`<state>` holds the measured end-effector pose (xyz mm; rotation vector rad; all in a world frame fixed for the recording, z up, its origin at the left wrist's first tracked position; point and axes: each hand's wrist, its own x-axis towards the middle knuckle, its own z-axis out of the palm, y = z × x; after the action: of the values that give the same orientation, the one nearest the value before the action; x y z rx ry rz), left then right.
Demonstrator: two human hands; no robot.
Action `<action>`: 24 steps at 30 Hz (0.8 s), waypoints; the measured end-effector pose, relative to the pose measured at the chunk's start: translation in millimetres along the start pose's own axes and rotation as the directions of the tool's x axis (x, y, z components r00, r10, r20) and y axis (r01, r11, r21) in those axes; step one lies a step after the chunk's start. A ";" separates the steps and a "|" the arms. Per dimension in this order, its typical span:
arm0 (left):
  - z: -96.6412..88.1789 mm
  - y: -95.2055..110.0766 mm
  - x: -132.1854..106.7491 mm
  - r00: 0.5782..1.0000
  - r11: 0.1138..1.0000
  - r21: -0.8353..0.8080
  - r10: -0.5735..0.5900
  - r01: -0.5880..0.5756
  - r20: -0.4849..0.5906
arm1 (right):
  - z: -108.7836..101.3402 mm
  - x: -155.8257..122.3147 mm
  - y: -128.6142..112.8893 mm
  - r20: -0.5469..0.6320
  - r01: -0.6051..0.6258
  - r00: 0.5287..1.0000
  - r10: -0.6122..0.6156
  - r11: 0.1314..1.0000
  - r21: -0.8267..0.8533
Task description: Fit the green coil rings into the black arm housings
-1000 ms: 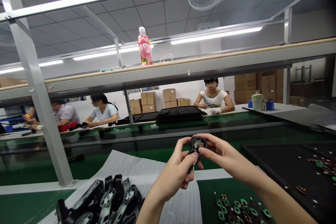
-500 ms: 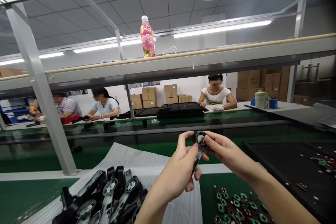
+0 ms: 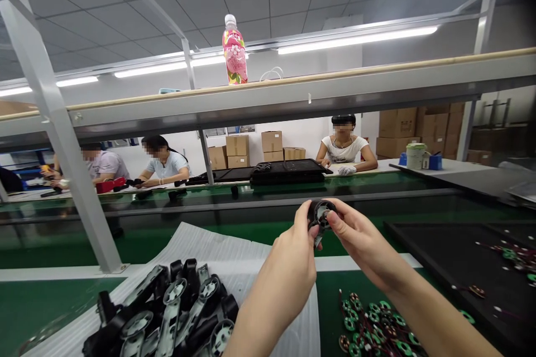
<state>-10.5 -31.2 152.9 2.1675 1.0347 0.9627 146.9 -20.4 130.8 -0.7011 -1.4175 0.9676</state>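
Note:
Both my hands hold one small black motor housing [image 3: 320,214] with a round silver-centred head, raised above the green bench. My left hand [image 3: 288,268] grips its lower stem with fingers curled. My right hand [image 3: 355,237] pinches the round head between thumb and fingers. Below my left arm lies a heap of like black housings [image 3: 167,312] on white foam sheet [image 3: 218,256]. Under my right forearm several small green copper-wound coils [image 3: 372,326] lie scattered on the bench.
A black tray [image 3: 456,256] with a few coils sits at right. A green conveyor belt [image 3: 259,201] runs across behind. A slanted metal post [image 3: 62,139] stands at left, a shelf with a pink bottle [image 3: 235,51] overhead. Three people work at the far side.
My hands have lifted the housing a little and drawn closer together on it. The view has tilted down slightly, showing more of the heap and coils.

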 end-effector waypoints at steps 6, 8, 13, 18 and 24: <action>0.8 -4.5 0.8 0.999 0.993 0.114 0.012 -0.016 0.032 | -2.4 -1.1 -9.4 0.013 -0.031 0.999 0.031 1.000 0.000; 2.0 -5.3 0.3 1.000 0.991 0.131 0.011 -0.015 0.025 | -1.0 -1.1 -9.9 0.004 -0.023 1.000 0.023 1.000 -0.010; 4.1 -4.1 1.3 1.000 0.993 0.117 0.001 -0.004 0.026 | 4.8 -1.6 -8.2 -0.040 0.006 0.999 -0.005 1.000 0.010; 4.5 -0.8 3.3 0.998 0.997 0.077 -0.021 0.016 0.057 | -3.1 -0.7 -12.8 0.022 -0.046 0.999 0.046 0.999 -0.011; 8.6 -0.6 0.0 1.000 1.000 0.020 -0.020 0.019 0.018 | -10.6 -1.7 -18.4 0.088 -0.051 0.995 0.053 0.998 -0.026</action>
<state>-4.0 -32.3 147.4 2.1745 1.0596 0.9260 159.9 -29.0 145.3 -0.7230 -1.4969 1.0354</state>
